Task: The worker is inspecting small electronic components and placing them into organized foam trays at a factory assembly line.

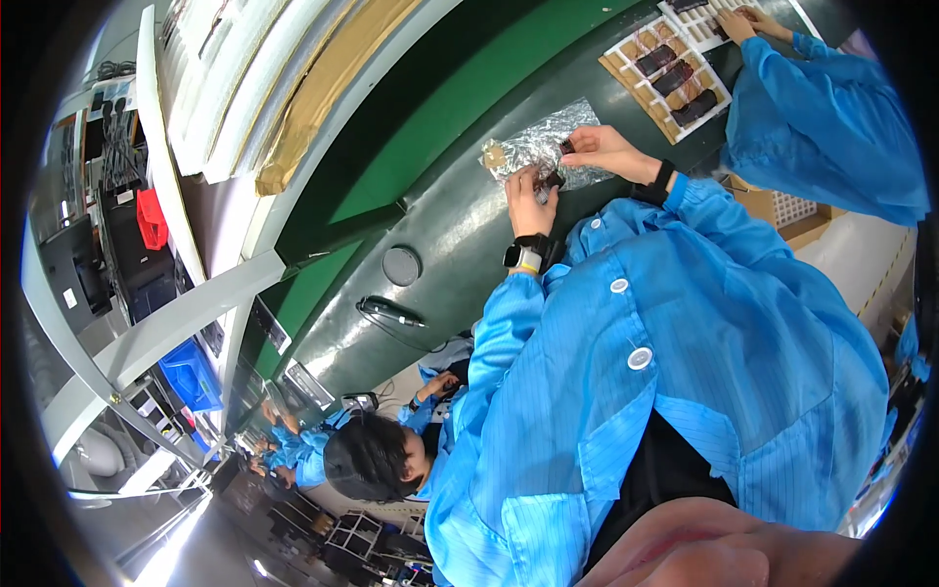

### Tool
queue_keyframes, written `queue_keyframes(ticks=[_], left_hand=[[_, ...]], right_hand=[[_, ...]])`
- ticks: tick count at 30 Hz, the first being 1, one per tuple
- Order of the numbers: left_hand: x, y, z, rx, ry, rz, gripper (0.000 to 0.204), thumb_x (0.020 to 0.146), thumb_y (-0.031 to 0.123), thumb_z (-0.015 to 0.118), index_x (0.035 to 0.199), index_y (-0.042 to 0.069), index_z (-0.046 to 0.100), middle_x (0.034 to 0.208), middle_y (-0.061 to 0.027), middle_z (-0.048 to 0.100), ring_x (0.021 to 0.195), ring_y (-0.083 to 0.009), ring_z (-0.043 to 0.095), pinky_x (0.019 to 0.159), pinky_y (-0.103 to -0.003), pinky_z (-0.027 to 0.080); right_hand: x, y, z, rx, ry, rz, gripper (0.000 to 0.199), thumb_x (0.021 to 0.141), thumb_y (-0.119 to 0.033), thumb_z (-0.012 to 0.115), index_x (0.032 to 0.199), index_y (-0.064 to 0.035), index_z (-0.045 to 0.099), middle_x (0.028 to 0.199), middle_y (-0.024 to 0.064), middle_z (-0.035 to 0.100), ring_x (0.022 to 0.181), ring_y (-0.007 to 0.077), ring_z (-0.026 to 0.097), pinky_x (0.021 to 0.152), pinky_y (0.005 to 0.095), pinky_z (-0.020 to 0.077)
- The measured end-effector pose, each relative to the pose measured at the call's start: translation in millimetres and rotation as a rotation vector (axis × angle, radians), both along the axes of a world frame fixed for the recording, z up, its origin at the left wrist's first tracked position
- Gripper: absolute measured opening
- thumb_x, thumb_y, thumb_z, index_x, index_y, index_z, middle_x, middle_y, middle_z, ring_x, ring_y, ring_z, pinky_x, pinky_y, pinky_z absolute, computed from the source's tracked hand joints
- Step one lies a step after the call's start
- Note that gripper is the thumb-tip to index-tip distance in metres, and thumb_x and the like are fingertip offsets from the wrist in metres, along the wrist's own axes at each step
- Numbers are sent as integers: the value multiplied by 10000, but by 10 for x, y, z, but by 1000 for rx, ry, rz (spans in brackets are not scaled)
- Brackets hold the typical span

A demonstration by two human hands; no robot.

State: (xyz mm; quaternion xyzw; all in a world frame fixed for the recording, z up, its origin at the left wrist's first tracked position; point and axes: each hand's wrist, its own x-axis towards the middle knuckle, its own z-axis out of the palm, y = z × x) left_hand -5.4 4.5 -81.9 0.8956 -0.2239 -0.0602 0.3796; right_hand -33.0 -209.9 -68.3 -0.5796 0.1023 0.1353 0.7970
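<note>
My left hand (531,203), with a watch on its wrist, has its fingers closed round a small dark part (554,182), its kind too small to make out. My right hand (608,153), a black band at the wrist, pinches a small black piece (567,147) between thumb and fingertips. Both hands are close together over a crumpled silver foil sheet (533,137) on the dark green bench (450,230). A small tan round thing (494,156) lies at the foil's left end.
Beyond my right hand lies a white-framed tray (675,83) with dark wired parts. A co-worker's blue sleeve (822,127) is right of it. A black round lid-like disc (401,265) and a black corded tool (391,312) lie on the bench to the left. Another person (377,455) sits along it.
</note>
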Motion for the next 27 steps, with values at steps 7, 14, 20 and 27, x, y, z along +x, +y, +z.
queue_keyframes(ticks=[7,14,20,27], left_hand=[[-23,-432,1048,-262,-211,16,457,658,110,846,1043,47,608,998,-107,607,880,-292,600,757,-365,505],[-15,-414,1148,-249,-326,117,310,699,29,755,979,23,622,944,-133,613,903,-347,601,793,-413,496],[-60,-257,1121,-224,-137,59,248,712,31,748,943,20,658,917,-113,624,811,-274,652,720,-357,541],[189,-54,1457,-240,-7,50,262,662,41,778,904,14,681,849,-87,642,707,-175,659,668,-284,546]], right_hand=[[36,9,763,46,-97,-39,219,895,-71,696,1094,-24,618,990,12,668,928,71,615,807,224,491],[34,294,813,45,-154,-94,201,944,-101,636,1101,24,645,1017,28,668,957,92,616,833,245,506],[-21,332,737,-241,-235,-277,135,875,-100,714,955,8,715,853,40,691,776,69,630,659,225,500],[22,277,1213,-439,-433,-340,71,880,5,665,930,44,696,860,64,663,676,106,655,569,225,524]])
